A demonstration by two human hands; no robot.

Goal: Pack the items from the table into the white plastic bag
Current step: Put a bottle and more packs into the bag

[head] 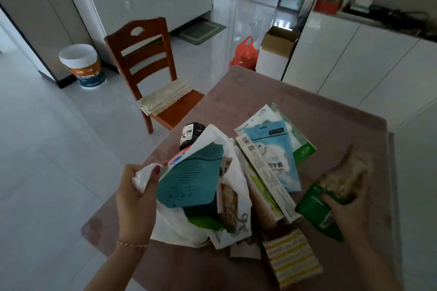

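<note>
The white plastic bag (175,222) lies open on the brown table (326,125), with a teal pouch (191,177) and other packets sticking out of it. My left hand (137,196) grips the bag's handle at its left edge. My right hand (347,208) holds a green packet with a clear grain-filled top (314,205) just right of the bag. A long white box (264,177), a blue glove packet (281,156) and a yellow striped box (293,257) lie on the table beside the bag. A black jar (191,134) stands behind it.
A wooden chair (151,66) with a folded cloth stands beyond the table's far left edge. On the floor are a paint bucket (82,66), an orange bag (244,53) and a cardboard box (276,47). White cabinets (354,59) run along the right.
</note>
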